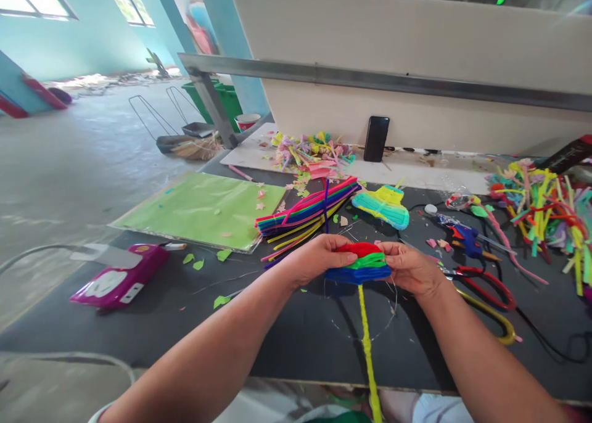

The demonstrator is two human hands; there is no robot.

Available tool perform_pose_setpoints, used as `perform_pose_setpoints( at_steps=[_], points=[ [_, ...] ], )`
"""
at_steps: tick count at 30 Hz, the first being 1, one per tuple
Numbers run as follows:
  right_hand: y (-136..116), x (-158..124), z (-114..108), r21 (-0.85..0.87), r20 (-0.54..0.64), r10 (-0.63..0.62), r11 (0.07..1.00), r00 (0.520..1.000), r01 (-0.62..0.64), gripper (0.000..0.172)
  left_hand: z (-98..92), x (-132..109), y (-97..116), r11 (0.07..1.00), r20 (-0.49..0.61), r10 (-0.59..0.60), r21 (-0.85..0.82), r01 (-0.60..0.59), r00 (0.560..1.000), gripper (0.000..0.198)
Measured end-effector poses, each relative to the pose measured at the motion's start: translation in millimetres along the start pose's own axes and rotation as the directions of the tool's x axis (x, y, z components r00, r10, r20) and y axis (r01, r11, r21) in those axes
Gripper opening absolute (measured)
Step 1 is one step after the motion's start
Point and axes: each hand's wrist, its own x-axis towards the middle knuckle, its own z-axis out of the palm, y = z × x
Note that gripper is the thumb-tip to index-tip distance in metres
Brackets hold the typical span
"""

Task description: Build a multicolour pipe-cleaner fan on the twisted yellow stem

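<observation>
Both my hands hold a small fuzzy piece of red, green and blue pipe-cleaner bands (363,262) above the dark table (296,330). My left hand (314,259) pinches its left side and my right hand (411,269) grips its right side, fingers closed. A yellow pipe cleaner (369,349) hangs from it toward me. Thin wire loops lie on the table beneath the piece.
A bundle of coloured pipe cleaners (305,216) lies just behind my hands. A turquoise-yellow piece (383,206), a blue glue gun (462,235), red and yellow scissors (490,293), a green sheet (203,210), a magenta device (120,281), a phone (375,139) and scrap piles (546,216) surround them.
</observation>
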Motion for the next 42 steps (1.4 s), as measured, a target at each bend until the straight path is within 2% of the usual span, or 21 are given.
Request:
perform_pose_setpoints(
  at_steps=[13,17,20,23,25,28,33,38,42],
  points=[
    [4.8,1.3,5.5,0.021,-0.031,-0.085,0.996,0.996,0.086,0.03,-0.2,-0.1,1.2,1.0,0.001,-0.009,-0.023,0.009,1.0,0.03],
    [2.4,0.7,3.9,0.0,-0.017,-0.048,0.999,0.999,0.048,0.031,0.7,0.7,-0.8,0.999,-0.013,0.012,-0.033,-0.013,1.0,0.032],
    [0.2,0.4,-0.5,-0.024,-0.019,-0.011,1.0,1.0,0.01,0.031,-0.2,2.4,-2.3,0.991,-0.048,0.008,-0.131,-0.014,0.999,0.04],
    [-1.8,-0.2,-6.7,-0.022,-0.042,-0.027,0.999,0.999,0.026,0.03,-4.5,4.5,-3.9,0.964,-0.086,-0.022,-0.267,-0.001,0.996,0.046],
    [-3.2,-0.8,-10.3,-0.013,-0.07,-0.041,0.999,0.997,0.04,0.031,-7.9,5.5,-5.0,0.954,-0.117,-0.024,-0.299,-0.012,0.993,0.046],
    [-4.8,-1.3,-12.3,-0.011,-0.102,-0.049,0.999,0.994,0.048,0.033,-9.0,5.7,-6.1,0.957,-0.136,-0.006,-0.288,-0.034,0.991,0.044],
    [-4.5,-0.3,-7.4,-0.053,-0.073,-0.048,0.998,0.996,0.044,0.03,1.2,4.8,-6.9,0.97,-0.064,-0.017,-0.245,0.001,0.998,0.036],
    [-6.4,-0.9,-4.1,-0.134,-0.096,-0.057,0.99,0.994,0.044,0.016,2.8,4.8,-7.2,0.97,-0.112,-0.073,-0.237,0.045,0.991,0.033],
    [-7.5,-1.3,-3.3,-0.187,-0.12,-0.084,0.98,0.989,0.061,0.016,0.2,4.2,-5.2,0.971,-0.129,-0.067,-0.236,0.035,0.989,0.033]
  ],
)
